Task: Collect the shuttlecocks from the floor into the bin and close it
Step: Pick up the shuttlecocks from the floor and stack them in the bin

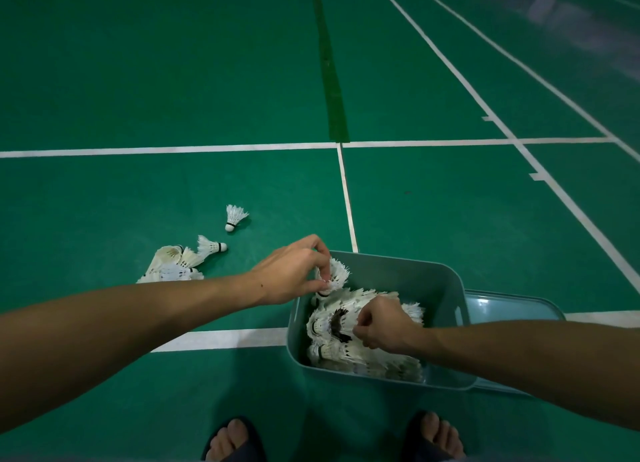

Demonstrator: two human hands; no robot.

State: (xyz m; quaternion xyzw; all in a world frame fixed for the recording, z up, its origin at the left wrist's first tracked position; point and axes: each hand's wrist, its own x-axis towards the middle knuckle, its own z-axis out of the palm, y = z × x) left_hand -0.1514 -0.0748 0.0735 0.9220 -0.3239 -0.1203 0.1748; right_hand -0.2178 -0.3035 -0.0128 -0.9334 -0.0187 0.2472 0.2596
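Observation:
A grey-blue plastic bin [446, 281] stands on the green court floor, filled with several white feather shuttlecocks [349, 354]. My left hand [291, 274] reaches over the bin's left rim and pinches a white shuttlecock [337, 274] just above the pile. My right hand [384, 324] is inside the bin, fingers closed among the feathers of the pile. On the floor to the left lie a cluster of shuttlecocks [173, 266], one beside it [211, 246] and one farther off [234, 216]. The bin's lid [512, 305] lies behind the bin on the right.
White court lines [347, 198] cross the green floor; one runs under the bin's left side. My two feet in dark sandals [235, 441] stand at the bottom edge, close in front of the bin.

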